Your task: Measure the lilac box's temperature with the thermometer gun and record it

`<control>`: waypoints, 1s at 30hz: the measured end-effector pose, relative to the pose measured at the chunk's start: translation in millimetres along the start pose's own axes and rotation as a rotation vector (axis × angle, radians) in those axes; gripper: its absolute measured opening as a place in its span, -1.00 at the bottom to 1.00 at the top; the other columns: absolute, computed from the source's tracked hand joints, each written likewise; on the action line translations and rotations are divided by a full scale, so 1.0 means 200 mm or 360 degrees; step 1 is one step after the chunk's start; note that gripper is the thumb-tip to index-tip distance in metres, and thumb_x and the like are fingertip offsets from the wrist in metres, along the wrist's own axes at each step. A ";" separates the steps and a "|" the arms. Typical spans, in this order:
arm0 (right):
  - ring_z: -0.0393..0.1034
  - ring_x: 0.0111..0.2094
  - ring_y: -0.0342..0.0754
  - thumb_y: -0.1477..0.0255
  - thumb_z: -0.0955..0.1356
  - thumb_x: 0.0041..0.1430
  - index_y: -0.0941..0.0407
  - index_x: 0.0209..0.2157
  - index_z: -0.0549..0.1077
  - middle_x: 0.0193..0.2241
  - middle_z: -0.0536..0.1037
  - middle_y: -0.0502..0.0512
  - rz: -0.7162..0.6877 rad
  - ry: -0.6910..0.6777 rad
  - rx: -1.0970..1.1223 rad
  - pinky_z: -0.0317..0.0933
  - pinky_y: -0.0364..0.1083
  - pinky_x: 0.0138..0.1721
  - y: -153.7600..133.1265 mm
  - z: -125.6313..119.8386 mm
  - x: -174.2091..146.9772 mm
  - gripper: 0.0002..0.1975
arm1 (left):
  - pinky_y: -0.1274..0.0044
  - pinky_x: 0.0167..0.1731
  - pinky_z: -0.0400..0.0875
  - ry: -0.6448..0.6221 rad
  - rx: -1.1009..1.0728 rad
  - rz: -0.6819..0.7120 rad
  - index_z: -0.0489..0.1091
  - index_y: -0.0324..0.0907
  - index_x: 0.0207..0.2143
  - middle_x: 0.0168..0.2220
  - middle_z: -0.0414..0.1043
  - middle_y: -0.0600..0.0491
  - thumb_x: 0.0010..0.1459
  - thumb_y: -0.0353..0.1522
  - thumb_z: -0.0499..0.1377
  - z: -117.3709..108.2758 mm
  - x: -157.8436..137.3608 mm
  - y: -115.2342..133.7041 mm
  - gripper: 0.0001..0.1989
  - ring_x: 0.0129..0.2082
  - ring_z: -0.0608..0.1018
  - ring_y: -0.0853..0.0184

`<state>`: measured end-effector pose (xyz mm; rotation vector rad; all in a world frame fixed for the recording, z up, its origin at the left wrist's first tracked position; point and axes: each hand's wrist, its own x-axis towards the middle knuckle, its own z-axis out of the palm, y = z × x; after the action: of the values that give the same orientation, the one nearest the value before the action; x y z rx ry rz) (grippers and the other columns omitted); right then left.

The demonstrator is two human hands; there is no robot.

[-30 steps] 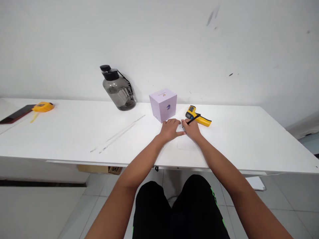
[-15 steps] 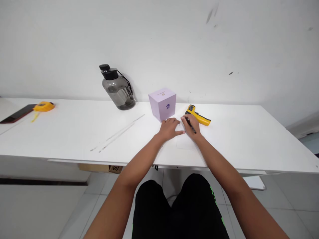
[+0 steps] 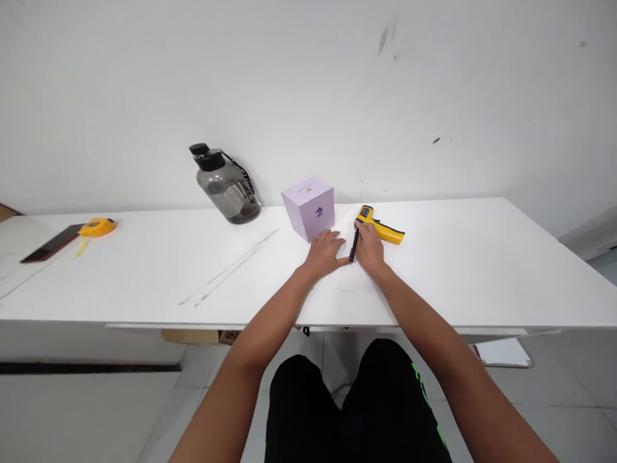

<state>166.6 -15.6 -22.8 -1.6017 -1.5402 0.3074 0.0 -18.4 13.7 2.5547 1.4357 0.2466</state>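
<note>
My left hand lies flat with its fingers spread, just in front of a lilac box. Its thumb reaches right, up to the lower end of a black pen. That pen is gripped in my right hand, standing nearly in line with my view. Right behind my right hand rests a yellow and black infrared thermometer, its handle toward the right. Faint outlines show on the white surface below the hands; whether a sheet lies there I cannot tell.
On the white table, a grey water bottle leans by the wall left of the box. Far left are a yellow tape measure and a dark flat object. A cardboard box shows under the table's front edge.
The pen in my right hand has swung: its lower end now points left toward my left thumb instead of right across the hand. The view has shifted slightly.
</note>
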 end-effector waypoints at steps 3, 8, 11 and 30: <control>0.47 0.00 0.14 0.45 0.18 0.34 0.11 0.18 0.48 0.04 0.54 0.29 -0.0028 -0.0024 0.0072 0.38 0.07 -0.05 -0.03 -0.01 0.00 -0.54 | 0.06 0.36 0.11 -0.0060 0.0051 0.0021 0.36 -0.08 0.25 0.48 0.06 -0.11 0.25 0.10 0.15 0.00 -0.01 0.01 -0.34 0.50 0.02 -0.09; 0.50 -0.02 0.12 0.37 0.17 0.38 0.13 0.13 0.48 0.00 0.62 0.25 0.0022 0.0074 0.0272 0.35 0.08 0.01 -0.06 -0.05 0.02 -0.58 | 0.03 0.38 0.06 -0.0115 0.0071 -0.0018 0.24 0.00 0.34 0.53 -0.07 -0.07 0.28 0.11 0.08 -0.01 -0.01 0.02 -0.30 0.53 -0.06 -0.07; 0.51 -0.15 0.08 0.32 0.17 0.39 0.13 0.12 0.46 -0.08 0.64 0.24 0.0062 0.0190 0.0338 0.34 0.01 -0.12 -0.07 -0.09 0.02 -0.59 | 0.03 0.40 0.02 -0.0136 0.0049 -0.0054 0.21 0.00 0.37 0.54 -0.14 -0.07 0.26 0.14 0.08 -0.01 -0.01 0.02 -0.25 0.54 -0.11 -0.07; 0.34 -0.47 -0.07 0.15 0.24 0.21 0.06 -0.42 0.38 -0.57 0.41 -0.05 0.0241 0.0135 0.0326 0.17 -0.10 -0.36 -0.10 -0.06 0.00 -0.71 | 0.07 0.41 -0.09 -0.0123 -0.0075 -0.0166 -0.13 -0.07 0.50 0.55 -0.24 -0.22 0.17 0.17 0.16 0.02 0.01 0.01 0.02 0.54 -0.09 -0.08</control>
<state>161.5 -23.0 -0.2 -1.5512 -1.2831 0.4596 4.0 -18.9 11.0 2.4157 1.5106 0.1617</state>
